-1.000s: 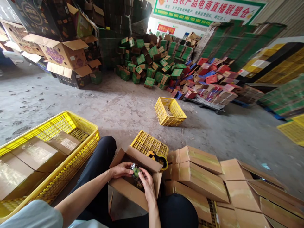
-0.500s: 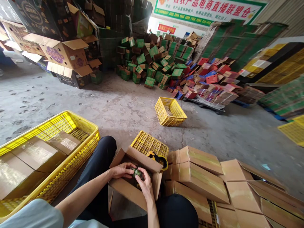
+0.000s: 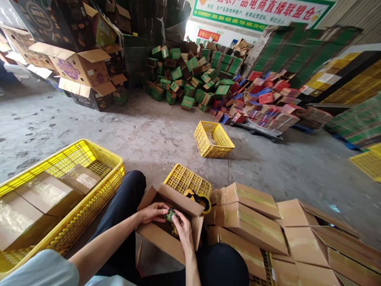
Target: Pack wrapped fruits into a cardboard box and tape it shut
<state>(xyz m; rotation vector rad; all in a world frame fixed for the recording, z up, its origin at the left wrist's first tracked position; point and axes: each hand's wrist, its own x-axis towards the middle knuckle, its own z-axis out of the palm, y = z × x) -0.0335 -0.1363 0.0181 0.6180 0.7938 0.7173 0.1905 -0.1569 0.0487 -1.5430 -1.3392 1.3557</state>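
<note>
An open cardboard box (image 3: pixel 166 244) stands between my legs with its flaps up. Over its opening, my left hand (image 3: pixel 154 213) and my right hand (image 3: pixel 182 228) both grip a small round green item (image 3: pixel 170 215) with a shiny surface, which looks like a fruit in clear wrap. The fingers of each hand are closed on it from opposite sides. Below, inside the box, lie yellowish-green pieces partly hidden by my right hand. A yellow and black tape dispenser (image 3: pixel 199 200) rests at the box's far right corner, on an upturned yellow crate (image 3: pixel 188 179).
A long yellow crate (image 3: pixel 119 169) with taped cartons stands at my left. Stacked cardboard boxes (image 3: pixel 253 222) fill the right side. Another yellow crate (image 3: pixel 213 145) sits on the floor ahead. Heaps of green boxes (image 3: pixel 187 102) and red boxes (image 3: pixel 264 98) lie farther back.
The green item has turned slightly in my fingers and moved a little left. My right hand has shifted slightly, showing more of the pieces in the box.
</note>
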